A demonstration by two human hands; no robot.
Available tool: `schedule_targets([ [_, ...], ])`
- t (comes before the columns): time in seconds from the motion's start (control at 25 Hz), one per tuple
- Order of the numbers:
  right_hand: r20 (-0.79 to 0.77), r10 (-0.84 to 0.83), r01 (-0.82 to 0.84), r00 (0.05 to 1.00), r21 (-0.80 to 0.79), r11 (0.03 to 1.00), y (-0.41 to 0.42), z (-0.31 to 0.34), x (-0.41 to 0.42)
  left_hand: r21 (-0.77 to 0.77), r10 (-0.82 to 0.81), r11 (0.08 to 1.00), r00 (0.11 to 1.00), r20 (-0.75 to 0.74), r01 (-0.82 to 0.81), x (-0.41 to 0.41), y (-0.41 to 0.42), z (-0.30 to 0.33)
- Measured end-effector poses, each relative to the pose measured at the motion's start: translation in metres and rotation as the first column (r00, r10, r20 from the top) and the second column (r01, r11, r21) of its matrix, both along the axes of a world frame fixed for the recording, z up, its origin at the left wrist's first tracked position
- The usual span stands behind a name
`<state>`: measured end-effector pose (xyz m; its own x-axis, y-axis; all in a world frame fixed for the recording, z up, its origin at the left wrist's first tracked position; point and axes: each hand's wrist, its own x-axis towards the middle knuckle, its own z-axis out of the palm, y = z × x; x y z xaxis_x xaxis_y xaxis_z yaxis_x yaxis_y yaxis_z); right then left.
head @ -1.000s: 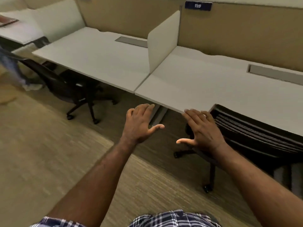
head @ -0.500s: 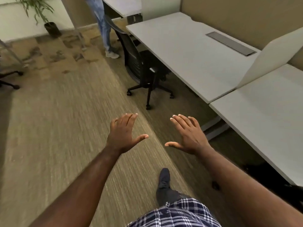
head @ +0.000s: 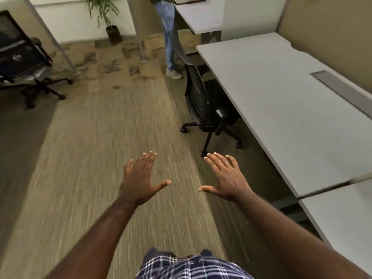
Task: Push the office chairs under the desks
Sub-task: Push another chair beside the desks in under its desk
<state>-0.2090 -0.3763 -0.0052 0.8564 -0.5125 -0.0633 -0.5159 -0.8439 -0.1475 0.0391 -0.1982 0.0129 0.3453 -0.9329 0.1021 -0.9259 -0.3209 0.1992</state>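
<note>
Starting at the far left, you have a black office chair [head: 19, 63] with a mesh back standing on the carpet [head: 96, 150], well apart from any desk (its wheeled base shows in full). Further right along the back wall, a potted plant [head: 106, 15] stands on the floor. Beside it, a standing person's jeans-clad legs [head: 168, 33] are next to the far desk [head: 198, 17].

Your left hand [head: 138, 180] is held out flat over the carpet, palm down, fingers straight and close together, thumb spread to the right; it has hold of nothing. Your right hand [head: 226, 177] mirrors it just beside, fingers extended and slightly fanned, thumb pointing left, also empty. Neither hand touches any furniture.

Ahead of your right hand, a second black office chair [head: 198, 99] sits at the front edge of the long grey desk [head: 281, 109], its seat tucked partly beneath the top and its back and two castors out on the carpet. A grey cable tray cover [head: 342, 89] is set into that desk near the beige partition [head: 326, 33]. Another desk top [head: 346, 216] abuts it at the lower right.

Your plaid garment [head: 191, 266] shows at the bottom edge.
</note>
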Motion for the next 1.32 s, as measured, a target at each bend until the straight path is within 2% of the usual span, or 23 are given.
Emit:
schedule_targets([
  [0.16,0.023,0.063,-0.062,0.998,-0.01,0.998,-0.046,-0.001,0.05,-0.017,0.06,0.998,0.998,-0.022,-0.06,0.035,-0.033,0.002],
  [0.36,0.043,0.067,-0.065,0.997,-0.053,0.996,-0.111,-0.003,0.127,-0.018,0.086,0.996,0.996,-0.032,-0.087,0.11,-0.087,-0.004],
  [0.6,0.092,0.034,-0.026,0.995,-0.091,0.996,-0.192,0.016,0.235,-0.014,0.035,0.999,0.999,-0.017,-0.035,0.225,-0.173,-0.007],
  [0.84,0.216,-0.08,0.115,0.973,-0.156,0.981,-0.265,0.04,0.335,-0.025,-0.061,0.998,0.996,0.066,0.063,0.327,-0.267,0.011],
  [1.04,0.238,-0.196,0.24,0.951,-0.172,0.955,-0.357,0.054,0.402,-0.03,-0.137,0.989,0.981,0.134,0.142,0.408,-0.374,0.027],
  [1.2,0.25,-0.328,0.369,0.911,-0.143,0.918,-0.427,0.052,0.441,-0.01,-0.229,0.972,0.958,0.17,0.234,0.458,-0.467,0.037],
  [1.32,0.201,-0.438,0.457,0.876,-0.056,0.888,-0.469,0.047,0.463,-0.006,-0.283,0.958,0.944,0.172,0.288,0.484,-0.533,0.043],
])
